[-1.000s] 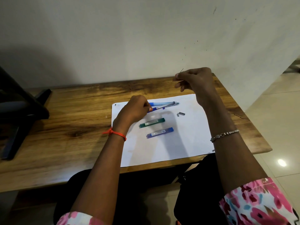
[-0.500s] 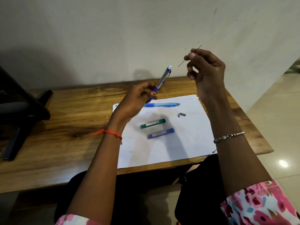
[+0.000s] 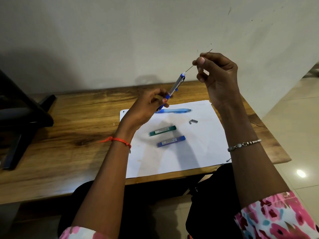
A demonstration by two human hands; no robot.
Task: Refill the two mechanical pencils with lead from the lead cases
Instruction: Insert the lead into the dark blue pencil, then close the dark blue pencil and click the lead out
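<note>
My left hand grips a dark blue mechanical pencil by its lower barrel, tilted with its open top end up and to the right. My right hand pinches a thin lead between thumb and forefinger; the lead's lower tip sits right at the pencil's top opening. A light blue mechanical pencil lies on the white paper. A green lead case and a purple lead case lie side by side on the paper. Two small grey caps rest near the paper's right side.
The paper lies on a wooden table set against a pale wall. A black stand occupies the table's left end. The table's right edge drops to a tiled floor.
My left hand lifted the dark blue pencil off the paper and tilted it up. My right hand rose with the lead, then brought its tip down to the pencil's top.
</note>
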